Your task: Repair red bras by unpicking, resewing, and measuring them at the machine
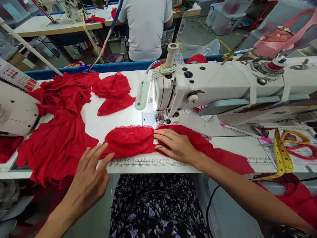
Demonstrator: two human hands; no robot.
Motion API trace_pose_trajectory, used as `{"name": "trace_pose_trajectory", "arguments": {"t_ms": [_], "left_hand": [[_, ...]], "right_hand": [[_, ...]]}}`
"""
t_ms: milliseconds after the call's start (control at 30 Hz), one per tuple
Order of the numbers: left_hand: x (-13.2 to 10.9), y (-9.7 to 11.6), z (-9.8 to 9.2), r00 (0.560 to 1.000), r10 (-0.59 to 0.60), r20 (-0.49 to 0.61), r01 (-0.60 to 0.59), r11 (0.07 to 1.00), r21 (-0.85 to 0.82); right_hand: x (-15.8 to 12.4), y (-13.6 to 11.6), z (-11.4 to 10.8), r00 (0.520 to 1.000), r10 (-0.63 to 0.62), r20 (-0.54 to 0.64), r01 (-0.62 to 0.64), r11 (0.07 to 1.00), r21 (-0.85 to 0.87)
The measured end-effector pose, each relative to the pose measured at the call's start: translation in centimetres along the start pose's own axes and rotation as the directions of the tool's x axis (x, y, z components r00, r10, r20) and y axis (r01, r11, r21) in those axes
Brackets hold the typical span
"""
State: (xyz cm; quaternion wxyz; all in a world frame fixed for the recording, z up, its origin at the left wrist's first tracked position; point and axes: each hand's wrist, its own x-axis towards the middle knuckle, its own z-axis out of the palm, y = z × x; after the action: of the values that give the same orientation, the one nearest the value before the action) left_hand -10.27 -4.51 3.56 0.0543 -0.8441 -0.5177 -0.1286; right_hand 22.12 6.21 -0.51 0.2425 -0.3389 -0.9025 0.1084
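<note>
A red lace-edged cloth piece lies flat in front of the sewing machine's presser foot. My left hand hovers over the front edge of the table with fingers spread, its fingertips at the left end of that piece; whether they touch it I cannot tell. At the right end, my right hand is palm down, its fingers closed on the edges where the lace piece meets a longer red fabric strip. A small white gap shows between the two pieces by its fingertips. The thumb is partly hidden.
A white sewing machine spans the right side, with a small lamp by its head. Red cloth is heaped at left. Scissors, a yellow tape measure and a pink-ended pen lie at right. A person sits beyond.
</note>
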Motion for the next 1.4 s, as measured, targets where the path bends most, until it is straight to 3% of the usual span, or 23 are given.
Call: {"name": "trace_pose_trajectory", "arguments": {"t_ms": [100,200,300,433,567,767,1167,1400], "left_hand": [[2.6,2.4,0.8,0.987,0.062,-0.149,-0.1,0.958,-0.269],[7.0,3.9,3.4,0.956,0.19,-0.222,-0.268,0.872,-0.409],[10.0,4.4,6.4,0.935,0.337,-0.106,-0.352,0.857,-0.378],[9.7,4.5,8.6,0.955,0.295,0.009,-0.286,0.931,-0.228],[8.6,4.7,8.5,0.976,0.216,0.013,-0.209,0.959,-0.191],[9.8,4.4,8.4,0.958,0.287,-0.028,-0.286,0.936,-0.207],[9.7,4.5,8.8,0.985,0.173,0.03,-0.162,0.963,-0.217],[11.1,4.5,7.8,0.98,0.164,-0.115,-0.197,0.9,-0.39]], "right_hand": [[-0.3,-0.1,-0.4,0.99,0.074,-0.123,-0.064,0.995,0.08],[-0.4,-0.4,-0.1,0.98,0.097,-0.171,-0.089,0.995,0.052],[-0.4,-0.6,0.5,0.99,0.063,-0.129,-0.075,0.993,-0.09],[-0.8,-0.4,0.7,0.996,0.072,-0.058,-0.083,0.973,-0.216],[-0.9,-0.3,0.3,0.994,0.104,-0.026,-0.107,0.97,-0.218],[-0.6,0.0,0.4,0.998,0.056,-0.002,-0.055,0.969,-0.239],[-0.7,0.4,0.3,0.997,0.074,0.013,-0.067,0.962,-0.266],[-0.5,0.4,0.0,0.999,0.019,-0.032,-0.024,0.985,-0.172]]}}
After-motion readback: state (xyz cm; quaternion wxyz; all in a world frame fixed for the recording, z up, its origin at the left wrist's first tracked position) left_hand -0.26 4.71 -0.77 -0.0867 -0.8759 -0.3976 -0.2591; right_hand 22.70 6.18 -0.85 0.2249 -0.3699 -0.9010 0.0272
